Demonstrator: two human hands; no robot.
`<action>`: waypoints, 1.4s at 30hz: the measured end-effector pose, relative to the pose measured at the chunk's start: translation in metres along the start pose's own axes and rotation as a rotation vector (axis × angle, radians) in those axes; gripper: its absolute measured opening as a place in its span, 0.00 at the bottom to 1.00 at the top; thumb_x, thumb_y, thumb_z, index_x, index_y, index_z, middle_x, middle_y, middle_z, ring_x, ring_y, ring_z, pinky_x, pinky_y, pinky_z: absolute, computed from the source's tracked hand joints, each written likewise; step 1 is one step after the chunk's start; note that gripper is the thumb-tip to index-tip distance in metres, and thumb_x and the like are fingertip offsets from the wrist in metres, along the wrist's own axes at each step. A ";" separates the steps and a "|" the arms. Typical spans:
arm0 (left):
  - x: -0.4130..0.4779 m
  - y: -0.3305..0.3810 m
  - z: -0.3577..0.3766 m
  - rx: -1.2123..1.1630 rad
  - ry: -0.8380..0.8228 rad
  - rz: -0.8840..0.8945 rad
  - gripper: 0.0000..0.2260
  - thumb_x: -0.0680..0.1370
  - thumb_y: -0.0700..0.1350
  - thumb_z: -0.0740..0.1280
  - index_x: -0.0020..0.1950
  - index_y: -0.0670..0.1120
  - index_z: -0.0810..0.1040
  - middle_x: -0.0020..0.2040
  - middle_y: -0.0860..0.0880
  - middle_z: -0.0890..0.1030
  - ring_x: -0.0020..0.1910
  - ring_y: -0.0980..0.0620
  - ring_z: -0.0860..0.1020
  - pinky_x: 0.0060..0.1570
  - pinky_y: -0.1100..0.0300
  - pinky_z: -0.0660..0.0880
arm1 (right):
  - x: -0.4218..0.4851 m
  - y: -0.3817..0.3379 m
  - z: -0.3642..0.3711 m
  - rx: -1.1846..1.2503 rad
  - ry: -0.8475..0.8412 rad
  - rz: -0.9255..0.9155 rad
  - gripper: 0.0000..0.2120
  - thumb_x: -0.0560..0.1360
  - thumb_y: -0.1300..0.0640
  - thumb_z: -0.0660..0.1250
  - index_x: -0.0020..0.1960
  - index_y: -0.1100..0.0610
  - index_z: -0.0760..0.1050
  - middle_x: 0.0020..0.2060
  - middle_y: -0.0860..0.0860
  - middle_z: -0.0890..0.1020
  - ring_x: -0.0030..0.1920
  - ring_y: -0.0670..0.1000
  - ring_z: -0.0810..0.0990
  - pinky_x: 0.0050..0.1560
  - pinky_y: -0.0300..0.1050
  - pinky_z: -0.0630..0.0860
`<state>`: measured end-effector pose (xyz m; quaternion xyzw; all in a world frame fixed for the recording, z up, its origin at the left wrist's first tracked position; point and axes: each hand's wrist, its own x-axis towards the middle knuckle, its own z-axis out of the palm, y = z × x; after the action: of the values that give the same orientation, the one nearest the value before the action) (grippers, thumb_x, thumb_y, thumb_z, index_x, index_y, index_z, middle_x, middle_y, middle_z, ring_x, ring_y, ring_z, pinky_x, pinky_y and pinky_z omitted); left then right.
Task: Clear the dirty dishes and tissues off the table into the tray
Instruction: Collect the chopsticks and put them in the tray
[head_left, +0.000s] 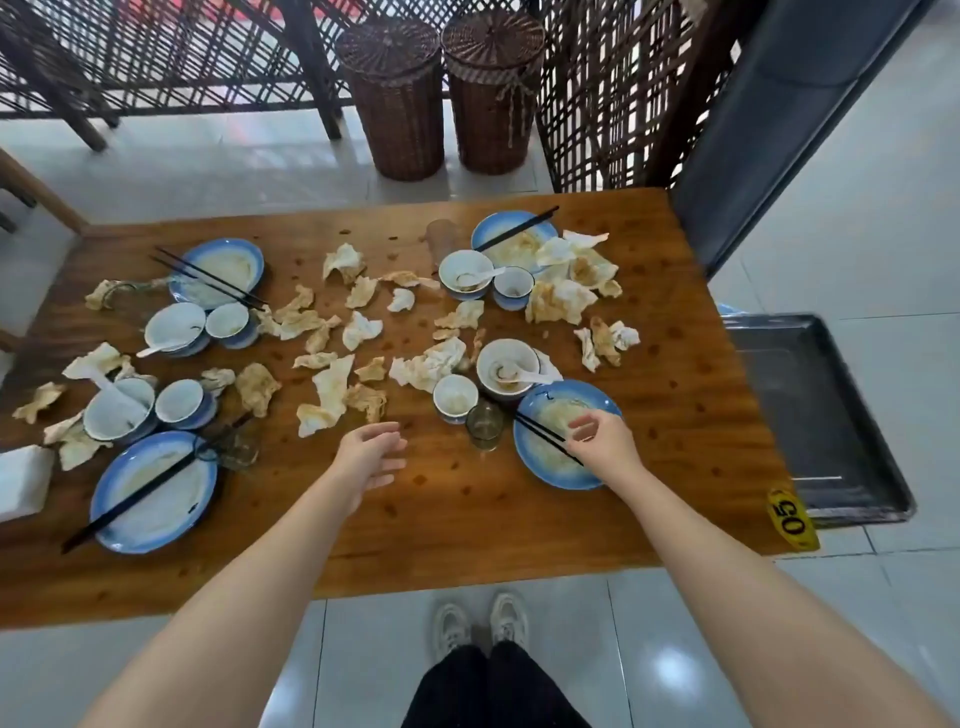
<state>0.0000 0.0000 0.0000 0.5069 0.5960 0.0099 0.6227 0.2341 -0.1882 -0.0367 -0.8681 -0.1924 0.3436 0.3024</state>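
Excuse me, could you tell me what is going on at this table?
A person stands at a wooden table littered with dirty plates, bowls and crumpled tissues. The right hand is over the chopsticks on the nearest plate; a grip is unclear. The left hand hovers open. The tray beside the table holds nothing yet.

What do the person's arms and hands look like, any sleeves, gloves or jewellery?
Both arms are bare for as far up as the view shows, with no sleeve in sight. The left hand and right hand wear no gloves, and no watch, bracelet or ring is visible. Below the table edge are dark trousers and pale sneakers.
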 end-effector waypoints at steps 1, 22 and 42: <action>0.001 -0.002 0.001 -0.009 0.007 -0.006 0.12 0.82 0.44 0.62 0.64 0.47 0.75 0.57 0.46 0.81 0.54 0.45 0.80 0.52 0.53 0.76 | 0.001 0.002 0.003 -0.052 -0.012 0.002 0.11 0.72 0.61 0.71 0.52 0.56 0.76 0.46 0.51 0.79 0.48 0.50 0.77 0.48 0.45 0.76; -0.006 -0.014 -0.002 -0.096 -0.001 0.001 0.11 0.81 0.46 0.64 0.63 0.49 0.75 0.54 0.48 0.81 0.52 0.47 0.80 0.45 0.55 0.76 | 0.006 0.022 0.027 -0.280 0.025 -0.054 0.08 0.74 0.63 0.66 0.49 0.52 0.72 0.46 0.50 0.78 0.46 0.50 0.77 0.45 0.49 0.80; -0.040 0.008 -0.041 -0.217 0.057 0.118 0.10 0.80 0.47 0.64 0.61 0.50 0.77 0.51 0.49 0.82 0.49 0.49 0.81 0.44 0.56 0.76 | -0.009 -0.060 -0.010 -0.183 0.050 -0.248 0.07 0.75 0.65 0.65 0.50 0.56 0.72 0.42 0.49 0.76 0.42 0.49 0.76 0.34 0.38 0.70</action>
<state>-0.0377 0.0048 0.0433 0.4704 0.5781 0.1254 0.6548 0.2276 -0.1525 0.0126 -0.8697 -0.3210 0.2632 0.2669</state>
